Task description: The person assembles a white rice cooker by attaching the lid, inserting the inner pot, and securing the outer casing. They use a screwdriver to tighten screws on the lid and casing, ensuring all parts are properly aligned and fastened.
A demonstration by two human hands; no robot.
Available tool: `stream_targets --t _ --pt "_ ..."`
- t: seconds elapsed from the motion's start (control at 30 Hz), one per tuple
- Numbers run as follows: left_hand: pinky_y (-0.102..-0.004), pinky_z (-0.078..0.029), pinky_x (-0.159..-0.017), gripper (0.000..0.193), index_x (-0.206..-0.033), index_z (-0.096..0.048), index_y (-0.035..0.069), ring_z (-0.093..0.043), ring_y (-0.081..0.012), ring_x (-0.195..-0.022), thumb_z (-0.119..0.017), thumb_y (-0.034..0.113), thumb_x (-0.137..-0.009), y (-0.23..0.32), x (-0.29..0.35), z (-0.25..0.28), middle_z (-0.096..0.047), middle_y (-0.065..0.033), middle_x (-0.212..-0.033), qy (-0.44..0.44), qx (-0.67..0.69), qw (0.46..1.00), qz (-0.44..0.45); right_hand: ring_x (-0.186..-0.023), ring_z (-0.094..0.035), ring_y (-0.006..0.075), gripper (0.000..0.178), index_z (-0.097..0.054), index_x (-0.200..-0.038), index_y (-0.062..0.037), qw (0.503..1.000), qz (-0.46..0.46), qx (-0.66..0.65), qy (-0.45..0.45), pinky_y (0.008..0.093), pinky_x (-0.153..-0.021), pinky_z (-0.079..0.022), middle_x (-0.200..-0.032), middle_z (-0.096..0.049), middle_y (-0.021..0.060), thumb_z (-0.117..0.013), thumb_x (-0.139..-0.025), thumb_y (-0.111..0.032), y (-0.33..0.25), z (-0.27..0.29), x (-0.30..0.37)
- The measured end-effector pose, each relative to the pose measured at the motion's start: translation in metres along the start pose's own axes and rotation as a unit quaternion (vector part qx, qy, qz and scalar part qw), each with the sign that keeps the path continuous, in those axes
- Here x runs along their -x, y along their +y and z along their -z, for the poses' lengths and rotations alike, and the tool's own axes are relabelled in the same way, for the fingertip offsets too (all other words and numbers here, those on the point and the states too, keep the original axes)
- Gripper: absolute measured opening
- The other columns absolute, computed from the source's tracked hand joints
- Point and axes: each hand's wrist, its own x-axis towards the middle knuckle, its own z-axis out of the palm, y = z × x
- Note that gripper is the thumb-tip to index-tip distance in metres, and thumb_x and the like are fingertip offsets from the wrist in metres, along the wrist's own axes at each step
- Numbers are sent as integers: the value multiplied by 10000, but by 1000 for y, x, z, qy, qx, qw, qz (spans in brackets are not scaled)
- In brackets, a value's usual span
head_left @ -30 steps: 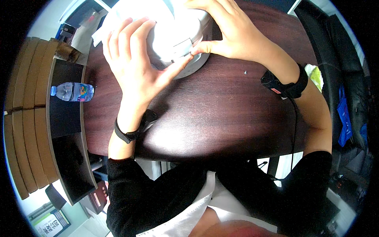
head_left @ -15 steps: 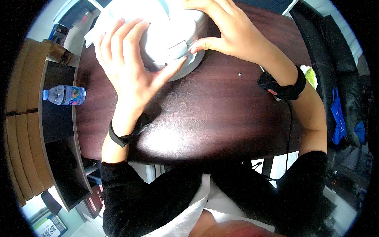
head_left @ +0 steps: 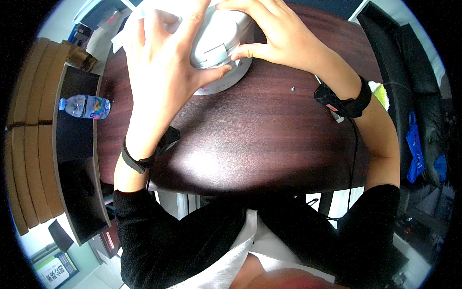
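A white rounded appliance [head_left: 224,32] with a lid-like top stands at the table's far side, partly cut off by the upper edge and washed out by glare. Its front carries a pale rectangular tab [head_left: 216,54], and a round white base [head_left: 238,74] shows underneath. Spread over its left side, my left hand [head_left: 166,62] grips it, with the thumb against the front just below the tab. My right hand [head_left: 284,36] clasps the right side, its thumb beside the tab and its fingers over the top.
On the dark wooden table [head_left: 269,139] lie a tiny metal piece [head_left: 292,88] and a yellow-green and white cloth [head_left: 379,94]. A water bottle [head_left: 85,106] lies on the left shelf beside brown cartons [head_left: 31,144]. A black cable [head_left: 355,154] hangs by my right arm.
My left hand has shifted right and turned across the appliance, its index finger now stretched further over the top. My right hand keeps nearly the same hold. The whole view has shifted slightly.
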Motion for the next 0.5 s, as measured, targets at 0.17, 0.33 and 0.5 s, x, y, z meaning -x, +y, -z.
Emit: stream_targets --t 0.17,0.33,0.5 --pt "-485 -430 -1048 1009 -1402 -600 122 -570 -334 -1161 -969 335 -487 -9 -4 -4 -639 -152 -1194 17 14 998 -53 -1353 -416 416 834 -447 -1424 -19 1000 -13 13 -22 557 -1157 -326 -1396 -465 228 -830 -803 -423 -3 3 0" --pt "-458 -462 -1000 887 -1340 -658 159 -641 -317 -1061 -930 438 -543 -11 -6 -17 -691 -122 -1077 112 38 989 -89 -1376 -405 456 839 -445 -1420 -6 999 27 3 34 585 -1154 -351 -1426 -427 262 -852 -791 -385 -2 -3 -3" --pt "-464 -455 -1026 908 -1286 -676 81 -569 -315 -1141 -980 227 -443 -3 1 -12 -662 -121 -1135 61 43 997 -32 -1367 -426 462 836 -448 -1418 3 999 29 -1 36 567 -1149 -387 -1423 -436 273 -866 -775 -329 -3 -6 -4"
